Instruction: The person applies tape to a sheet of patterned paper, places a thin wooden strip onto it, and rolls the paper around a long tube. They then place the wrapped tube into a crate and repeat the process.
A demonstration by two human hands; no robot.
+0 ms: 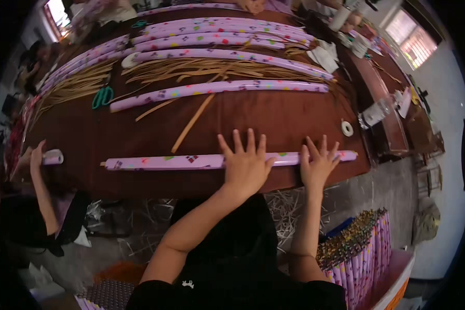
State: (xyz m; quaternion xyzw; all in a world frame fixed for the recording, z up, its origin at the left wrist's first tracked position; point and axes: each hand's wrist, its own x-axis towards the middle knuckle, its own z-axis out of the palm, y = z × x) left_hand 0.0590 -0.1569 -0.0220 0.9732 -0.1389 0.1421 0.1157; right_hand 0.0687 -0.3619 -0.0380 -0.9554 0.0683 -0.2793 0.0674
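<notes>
A long, thin roll of lilac patterned paper (165,163) lies crosswise near the table's front edge, with a pale stub showing at each end. My left hand (247,168) rests flat across its middle, fingers spread and pointing away from me. Nearer its right end, my right hand (318,168) also presses on it with the fingers apart. Neither hand grasps it. Beyond them, a flat tan strip (192,124) lies at a slant, and a similar lilac roll (217,89) lies farther back. A white tape ring (347,128) sits to the right.
Several lilac rolls (222,39) and bundles of tan strips (191,71) cover the back of the brown table (263,116). Green-handled scissors (103,97) lie at left. Another person's hand (36,157) is at the left edge. A box of finished rolls (361,258) stands at lower right.
</notes>
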